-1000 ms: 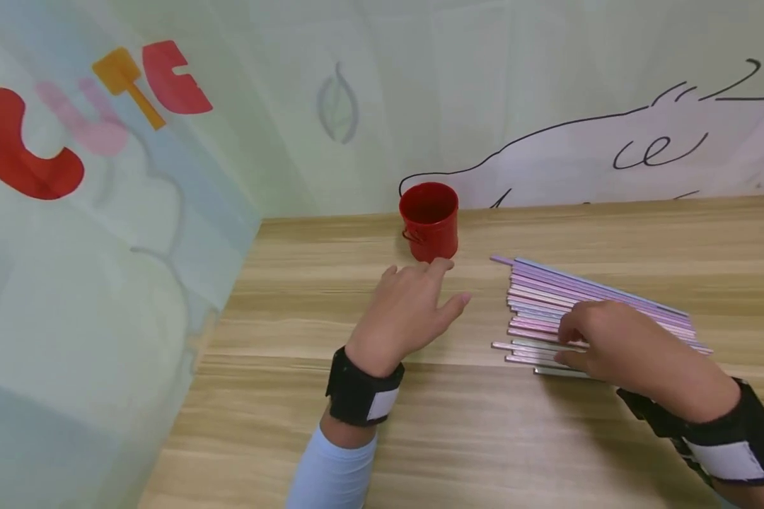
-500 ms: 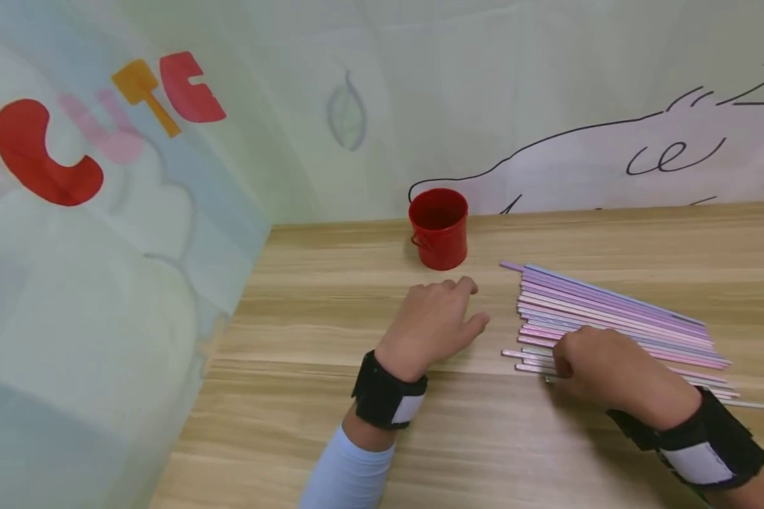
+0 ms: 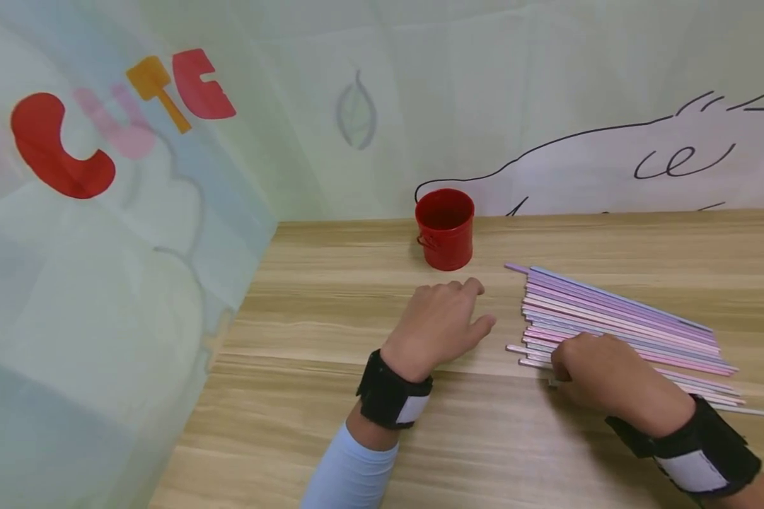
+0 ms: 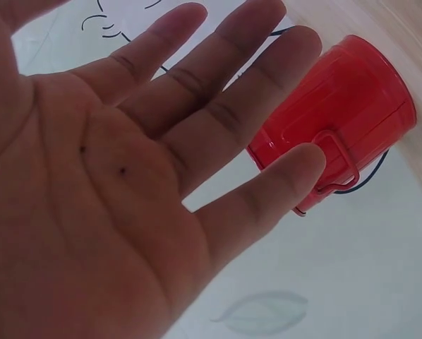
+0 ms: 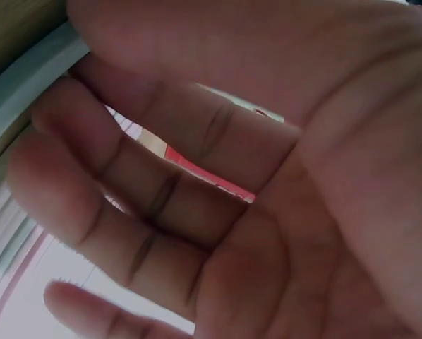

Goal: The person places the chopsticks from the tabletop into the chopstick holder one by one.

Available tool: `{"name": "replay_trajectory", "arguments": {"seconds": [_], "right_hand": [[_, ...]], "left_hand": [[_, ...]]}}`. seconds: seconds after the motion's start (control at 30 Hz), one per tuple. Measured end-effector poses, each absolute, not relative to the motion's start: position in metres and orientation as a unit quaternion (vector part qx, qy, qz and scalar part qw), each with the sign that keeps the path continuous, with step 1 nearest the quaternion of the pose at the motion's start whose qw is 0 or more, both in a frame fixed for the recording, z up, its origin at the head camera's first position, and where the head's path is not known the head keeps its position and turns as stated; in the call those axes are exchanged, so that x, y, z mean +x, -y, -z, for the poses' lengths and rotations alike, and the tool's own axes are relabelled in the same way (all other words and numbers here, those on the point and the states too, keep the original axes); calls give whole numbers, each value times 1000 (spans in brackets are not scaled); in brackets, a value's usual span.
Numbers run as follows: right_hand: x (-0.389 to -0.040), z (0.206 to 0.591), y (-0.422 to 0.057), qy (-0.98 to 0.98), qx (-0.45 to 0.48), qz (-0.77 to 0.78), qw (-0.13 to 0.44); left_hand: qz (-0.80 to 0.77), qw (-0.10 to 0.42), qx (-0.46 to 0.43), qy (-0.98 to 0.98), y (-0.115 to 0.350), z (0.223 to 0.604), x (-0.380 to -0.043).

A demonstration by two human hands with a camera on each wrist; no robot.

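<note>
My right hand [image 3: 617,378] is at the near side of a row of thin, straw-like pastel sticks [image 3: 611,304] on the table. Its thumb and forefinger pinch the nearest one, a pale greenish stick [image 5: 34,88], whose short end shows past the fingertips in the head view. My left hand [image 3: 436,325] hovers over the wood, fingers loosely spread, holding nothing. Just beyond it stands a small red bucket [image 3: 447,237] with a wire handle. Seen from the left wrist, the bucket is past the spread fingers [image 4: 267,78], with a gap in the head view.
The wooden table [image 3: 331,283] runs back to a printed cloth backdrop [image 3: 331,155]. Another cloth side with coloured letters [image 3: 64,145] borders it on the left. The bucket stands near the back edge, left of the sticks.
My right hand has come slightly nearer to me, and its finger and thumb have closed on the nearest stick. The head view has shifted a little; my left hand's pose stays much the same.
</note>
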State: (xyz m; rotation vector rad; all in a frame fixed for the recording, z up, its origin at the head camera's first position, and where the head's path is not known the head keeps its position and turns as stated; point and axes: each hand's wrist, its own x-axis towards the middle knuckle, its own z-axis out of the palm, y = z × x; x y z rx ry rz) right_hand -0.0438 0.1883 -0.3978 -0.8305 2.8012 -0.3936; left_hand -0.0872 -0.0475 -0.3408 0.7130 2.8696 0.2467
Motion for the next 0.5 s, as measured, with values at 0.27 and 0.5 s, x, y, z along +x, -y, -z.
{"name": "replay_trajectory", "arguments": {"seconds": [0.27, 0.5], "right_hand": [[-49, 388, -191, -914, -331, 220, 79], [-48, 361, -191, -883, -344, 319, -14]], "left_hand": [[-113, 82, 269, -953, 45, 341, -87], [-172, 60, 338, -923, 39, 337, -83]]}}
